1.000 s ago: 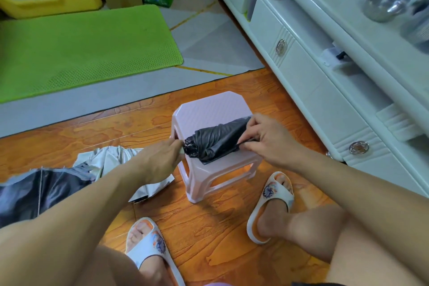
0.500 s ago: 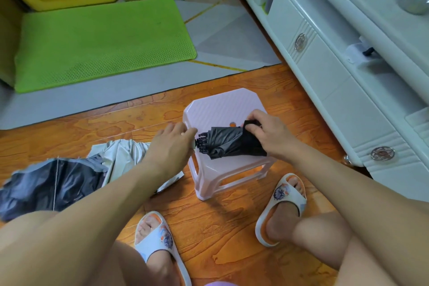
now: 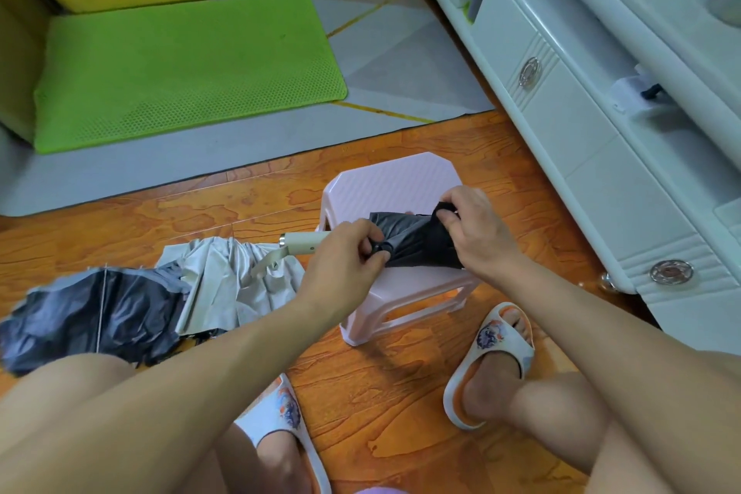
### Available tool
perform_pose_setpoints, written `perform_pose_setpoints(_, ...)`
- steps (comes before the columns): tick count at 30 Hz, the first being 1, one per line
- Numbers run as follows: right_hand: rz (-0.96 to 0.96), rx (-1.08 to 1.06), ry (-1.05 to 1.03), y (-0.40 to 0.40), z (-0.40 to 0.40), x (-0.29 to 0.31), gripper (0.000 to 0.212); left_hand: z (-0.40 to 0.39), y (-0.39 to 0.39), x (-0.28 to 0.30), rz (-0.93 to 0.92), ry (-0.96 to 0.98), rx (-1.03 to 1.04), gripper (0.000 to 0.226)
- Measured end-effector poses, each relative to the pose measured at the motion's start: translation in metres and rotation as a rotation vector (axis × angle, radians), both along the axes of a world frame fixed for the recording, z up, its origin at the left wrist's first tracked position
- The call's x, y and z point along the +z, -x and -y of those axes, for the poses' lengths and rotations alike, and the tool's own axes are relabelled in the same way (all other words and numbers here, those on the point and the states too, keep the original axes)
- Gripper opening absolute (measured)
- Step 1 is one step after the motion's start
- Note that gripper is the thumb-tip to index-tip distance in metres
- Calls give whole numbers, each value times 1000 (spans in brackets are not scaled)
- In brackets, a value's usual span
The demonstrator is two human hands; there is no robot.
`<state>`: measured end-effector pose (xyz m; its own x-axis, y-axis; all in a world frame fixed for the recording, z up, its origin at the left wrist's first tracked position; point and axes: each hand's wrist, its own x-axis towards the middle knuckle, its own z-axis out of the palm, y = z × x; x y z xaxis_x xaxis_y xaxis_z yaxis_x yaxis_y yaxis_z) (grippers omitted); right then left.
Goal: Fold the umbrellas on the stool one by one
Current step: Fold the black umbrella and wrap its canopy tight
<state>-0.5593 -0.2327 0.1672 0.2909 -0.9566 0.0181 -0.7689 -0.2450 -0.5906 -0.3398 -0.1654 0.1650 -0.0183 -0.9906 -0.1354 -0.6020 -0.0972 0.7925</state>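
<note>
- My left hand is nearest me, at the stool's left edge, fingers curled and pinching the gathered end of the black umbrella where the cream handle pokes out past the edge to the left.
- The rolled umbrella lies along the front edge of the pink stool, long axis left to right, between my hands.
- My right hand is at the far end, fingertips pinching the fabric there.
- Probably I'm tightening the roll next, so the twist runs about that axis.
- Another umbrella lies unfolded on the floor, well left of the stool.
</note>
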Motion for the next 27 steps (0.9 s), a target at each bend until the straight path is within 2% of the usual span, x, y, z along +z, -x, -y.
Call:
perform_pose_setpoints(3, 8, -2, -45, 3, 0, -4, 4, 5, -2, 1, 17, 16, 1, 17)
perform_pose_setpoints(8, 26, -54, -57, 5, -4, -13, 8, 8, -3, -1, -69, -17, 79, 21)
perform_pose_setpoints(13, 104, -61, 31, 4, -5, -13, 4, 13, -5, -1, -22, 68, -10, 15)
perform_pose_setpoints(15, 114, -31, 80, 5, -12, -9, 11, 15, -6, -1, -58, 47, -18, 14)
perform_pose_setpoints(18, 61, 62, 200, 9, -30, 3, 18, 16, -10, -6, -64, 55, -34, 13)
perform_pose_setpoints(21, 3, 174, 294, 15, -43, 9, 16, 20, -12, -6, -53, 75, -75, 5)
perform_pose_setpoints(24, -50, 214, 264, 24, -44, 4, 12, 24, -13, -2, 47, 129, -185, 39)
perform_pose_setpoints(27, -80, 185, 174, 33, -34, 2, 7, 26, -15, 0, 163, 166, -291, 46)
